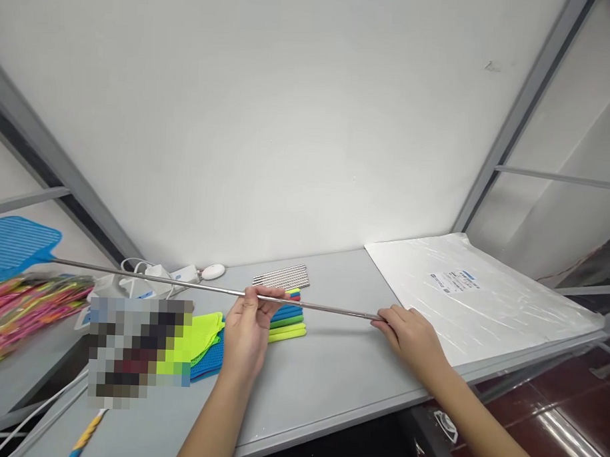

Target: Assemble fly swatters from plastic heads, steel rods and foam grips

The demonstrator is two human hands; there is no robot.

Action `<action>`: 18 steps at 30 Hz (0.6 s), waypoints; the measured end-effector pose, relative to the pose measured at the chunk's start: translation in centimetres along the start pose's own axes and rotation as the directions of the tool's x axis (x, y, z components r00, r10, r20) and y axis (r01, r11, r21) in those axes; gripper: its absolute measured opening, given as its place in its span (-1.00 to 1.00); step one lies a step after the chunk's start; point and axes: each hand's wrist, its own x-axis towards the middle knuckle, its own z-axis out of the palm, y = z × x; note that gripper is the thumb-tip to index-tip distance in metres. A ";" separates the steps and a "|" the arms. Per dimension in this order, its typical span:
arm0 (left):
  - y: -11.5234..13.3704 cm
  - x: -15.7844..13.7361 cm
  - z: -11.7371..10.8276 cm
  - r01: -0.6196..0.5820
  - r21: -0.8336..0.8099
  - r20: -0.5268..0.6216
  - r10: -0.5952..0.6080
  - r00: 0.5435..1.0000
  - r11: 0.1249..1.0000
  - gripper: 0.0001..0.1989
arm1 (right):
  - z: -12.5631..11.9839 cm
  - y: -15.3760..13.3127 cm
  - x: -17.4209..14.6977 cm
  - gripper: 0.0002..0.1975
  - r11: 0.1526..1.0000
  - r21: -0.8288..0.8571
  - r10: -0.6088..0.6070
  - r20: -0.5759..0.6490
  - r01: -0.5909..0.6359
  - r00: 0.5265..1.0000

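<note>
A long telescopic fly swatter with a thin metal rod [183, 282] and a blue slotted head [20, 242] stretches across the view above the table. My left hand [249, 330] grips the rod near its middle, palm partly turned up. At the rod's right end, my right hand [409, 332] closes its fingers round the tip. Under and beside my left hand lie yellow-green mesh swatter heads [196, 338], blue ones [207, 364], and several coloured handles [287, 332]. Behind them several short metal rods [282, 277] rest side by side.
A white wrapped flat package [423, 286] with a label covers the table's right side. At the left are a pile of pink and yellow strips [26, 312], white power strips [158, 280] with cables, and a white oval device [213, 272]. A wall [289, 121] stands behind.
</note>
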 end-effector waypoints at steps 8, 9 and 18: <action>-0.9 -0.1 1.1 0.021 -0.107 -0.058 -0.027 0.998 0.994 -0.62 | -0.6 -0.8 -1.7 -0.69 0.997 -0.031 0.072 0.092 -0.069 0.993; -1.0 -0.3 1.3 0.013 -0.117 -0.078 -0.023 0.997 0.993 -0.61 | -0.6 -1.0 -1.6 -0.68 0.997 -0.043 0.064 0.095 -0.060 0.993; -3.5 -5.0 4.8 0.190 -0.072 0.114 -0.181 0.977 0.979 -0.59 | -0.2 -5.6 0.9 -0.65 0.997 0.063 0.024 0.214 -0.038 0.976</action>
